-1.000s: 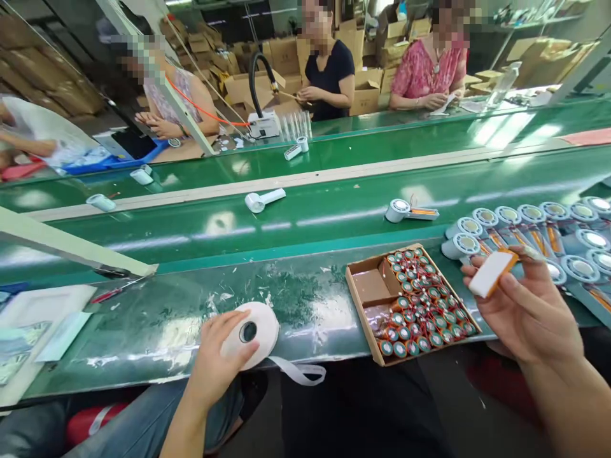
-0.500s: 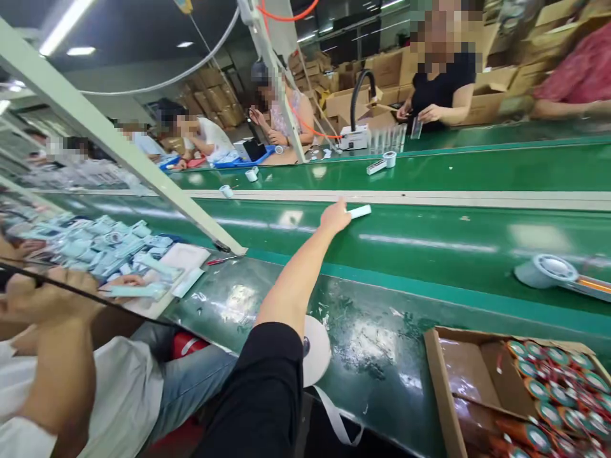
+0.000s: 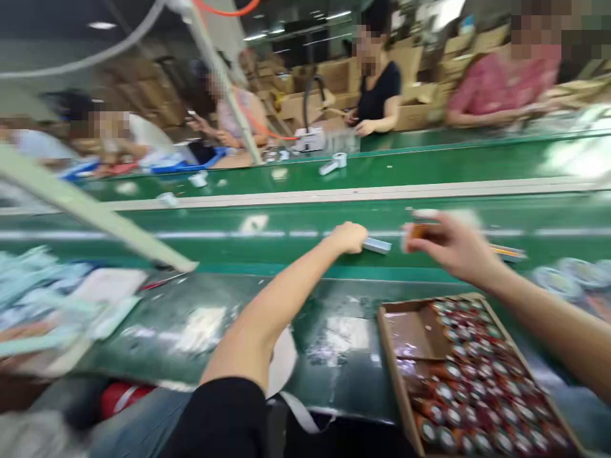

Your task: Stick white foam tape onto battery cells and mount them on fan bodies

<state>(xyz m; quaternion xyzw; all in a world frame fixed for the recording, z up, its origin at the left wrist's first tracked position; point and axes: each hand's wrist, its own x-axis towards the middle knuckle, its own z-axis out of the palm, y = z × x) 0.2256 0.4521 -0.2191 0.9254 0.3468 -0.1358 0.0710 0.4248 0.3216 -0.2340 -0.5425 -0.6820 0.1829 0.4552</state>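
Observation:
My left hand (image 3: pixel 351 237) is closed around one end of a pale blue plastic handle piece (image 3: pixel 377 245), its free end pointing right above the green belt. To the right, my right hand (image 3: pixel 456 245) is smeared by motion. Its thumb and fingers pinch a small orange battery (image 3: pixel 420 230), of the same colour as those in the box; its details are blurred. Behind the right hand, another handle with an orange strip inside (image 3: pixel 506 252) lies on the belt. Round pale blue fan heads (image 3: pixel 556 280) are at the far right, partly behind my forearm.
A cardboard box (image 3: pixel 394 375) of orange batteries stands on the near table. A slanted post (image 3: pixel 90 203) rises at left, beside a pile of pale blue parts (image 3: pixel 35 280). A white tape roll (image 3: pixel 284 362) lies under my left arm. Co-workers sit across the belt (image 3: pixel 267 245).
My right hand has come into view from the right with the orange battery. My left hand still holds the handle piece, now turned lower at its free end. The view has swung right.

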